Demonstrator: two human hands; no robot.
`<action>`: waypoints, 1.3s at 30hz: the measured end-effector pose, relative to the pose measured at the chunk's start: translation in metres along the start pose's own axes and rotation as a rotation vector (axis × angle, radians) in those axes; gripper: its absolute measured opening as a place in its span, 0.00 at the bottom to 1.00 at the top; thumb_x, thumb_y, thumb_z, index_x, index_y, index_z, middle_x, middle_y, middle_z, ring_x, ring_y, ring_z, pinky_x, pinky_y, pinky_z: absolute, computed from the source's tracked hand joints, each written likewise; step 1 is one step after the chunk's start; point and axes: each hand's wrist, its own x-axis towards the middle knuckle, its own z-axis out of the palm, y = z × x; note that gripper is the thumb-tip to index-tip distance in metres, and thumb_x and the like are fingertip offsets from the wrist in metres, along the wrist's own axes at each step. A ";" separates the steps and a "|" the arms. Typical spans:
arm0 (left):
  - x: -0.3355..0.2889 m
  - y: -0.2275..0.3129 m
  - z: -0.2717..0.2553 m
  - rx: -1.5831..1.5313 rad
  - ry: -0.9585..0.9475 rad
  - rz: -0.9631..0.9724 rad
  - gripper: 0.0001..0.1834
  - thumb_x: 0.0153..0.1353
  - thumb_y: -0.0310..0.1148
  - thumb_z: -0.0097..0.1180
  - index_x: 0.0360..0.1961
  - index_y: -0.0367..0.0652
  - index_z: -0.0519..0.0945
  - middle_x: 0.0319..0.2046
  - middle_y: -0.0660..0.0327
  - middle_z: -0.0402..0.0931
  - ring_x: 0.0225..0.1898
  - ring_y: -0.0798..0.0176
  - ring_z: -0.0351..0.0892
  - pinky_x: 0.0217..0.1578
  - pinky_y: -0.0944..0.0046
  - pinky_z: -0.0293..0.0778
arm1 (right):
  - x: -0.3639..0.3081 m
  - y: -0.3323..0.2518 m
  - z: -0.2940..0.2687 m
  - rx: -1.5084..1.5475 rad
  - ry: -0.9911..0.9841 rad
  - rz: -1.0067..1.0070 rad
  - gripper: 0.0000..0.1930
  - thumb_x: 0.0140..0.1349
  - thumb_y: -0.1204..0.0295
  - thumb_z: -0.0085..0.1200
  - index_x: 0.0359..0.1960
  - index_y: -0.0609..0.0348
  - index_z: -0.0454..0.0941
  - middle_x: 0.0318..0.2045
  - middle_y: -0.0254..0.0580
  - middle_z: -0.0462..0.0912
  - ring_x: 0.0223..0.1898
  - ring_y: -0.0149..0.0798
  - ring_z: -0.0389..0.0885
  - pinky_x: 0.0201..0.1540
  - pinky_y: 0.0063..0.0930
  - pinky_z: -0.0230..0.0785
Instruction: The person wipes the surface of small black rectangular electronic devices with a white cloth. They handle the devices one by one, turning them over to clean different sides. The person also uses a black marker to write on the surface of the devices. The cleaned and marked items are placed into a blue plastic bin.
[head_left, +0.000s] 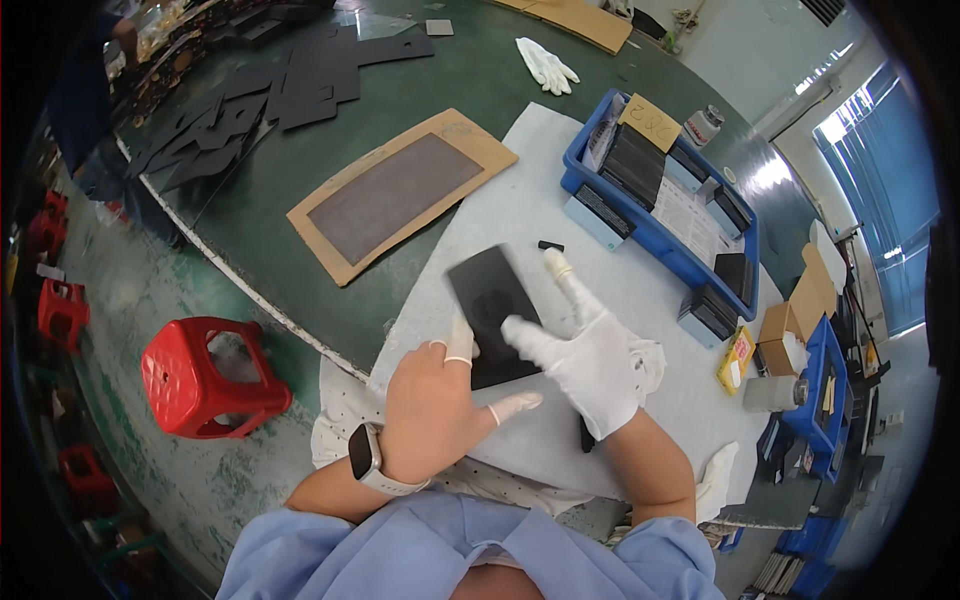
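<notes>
A flat, black rectangular piece, like a slim box or panel [490, 290], lies tilted over the white sheet in front of me, its upper edge slightly blurred. My left hand [437, 400] grips its lower left side; finger cots cover some fingertips, and its thumb sticks out near the lower edge. My right hand [590, 365] wears a white glove. One gloved digit rests against the panel's right face, while another, tipped with a finger cot, stretches away beside a small black piece [551, 246]. Part of a dark object [586, 434] shows beneath my right wrist.
A blue crate [668, 244] of black boxes stands at the right, more boxes beside it. A brown-framed dark board [395, 195] lies left, with black sheets [310, 75] beyond. A white glove [546, 67] lies at the far side. A red stool [213, 377] stands left.
</notes>
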 end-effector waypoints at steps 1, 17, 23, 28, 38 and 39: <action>0.002 0.001 0.001 -0.034 0.050 0.013 0.48 0.36 0.47 0.75 0.54 0.23 0.70 0.24 0.52 0.69 0.28 0.53 0.72 0.27 0.57 0.67 | -0.001 0.006 0.003 -0.026 -0.015 -0.069 0.41 0.49 0.66 0.66 0.65 0.61 0.63 0.38 0.48 0.84 0.40 0.32 0.81 0.43 0.26 0.72; -0.001 -0.006 -0.002 -0.469 -0.026 0.084 0.33 0.44 0.37 0.71 0.52 0.37 0.74 0.33 0.53 0.79 0.32 0.55 0.80 0.35 0.62 0.75 | 0.004 -0.001 -0.014 0.026 -0.268 -0.126 0.21 0.61 0.71 0.59 0.55 0.62 0.74 0.35 0.33 0.82 0.29 0.23 0.77 0.34 0.16 0.70; -0.014 -0.011 -0.003 -0.524 -0.105 0.122 0.35 0.42 0.38 0.73 0.52 0.38 0.75 0.33 0.56 0.75 0.35 0.54 0.75 0.38 0.61 0.72 | 0.010 0.008 -0.039 0.106 0.047 0.082 0.17 0.62 0.75 0.53 0.54 0.54 0.77 0.29 0.33 0.81 0.29 0.27 0.78 0.33 0.25 0.72; -0.034 -0.018 0.000 -0.231 -0.221 0.226 0.39 0.37 0.41 0.74 0.54 0.39 0.76 0.33 0.58 0.66 0.36 0.55 0.61 0.42 0.58 0.62 | -0.014 0.014 -0.056 -0.928 -0.172 -0.326 0.09 0.55 0.75 0.53 0.37 0.53 0.80 0.23 0.41 0.79 0.29 0.38 0.81 0.31 0.32 0.73; -0.053 -0.038 0.011 -0.131 -0.167 0.183 0.56 0.33 0.50 0.76 0.64 0.38 0.65 0.40 0.57 0.70 0.40 0.54 0.63 0.45 0.57 0.59 | -0.029 0.025 -0.060 -1.432 -0.453 -0.613 0.08 0.46 0.68 0.57 0.31 0.46 0.80 0.27 0.34 0.75 0.32 0.40 0.78 0.36 0.36 0.66; -0.055 -0.040 0.011 -0.159 -0.160 0.186 0.54 0.33 0.49 0.76 0.64 0.40 0.66 0.42 0.57 0.69 0.41 0.53 0.63 0.46 0.56 0.59 | -0.030 0.026 -0.060 -1.474 -0.483 -0.620 0.08 0.45 0.68 0.57 0.31 0.46 0.79 0.26 0.35 0.75 0.31 0.41 0.77 0.36 0.36 0.66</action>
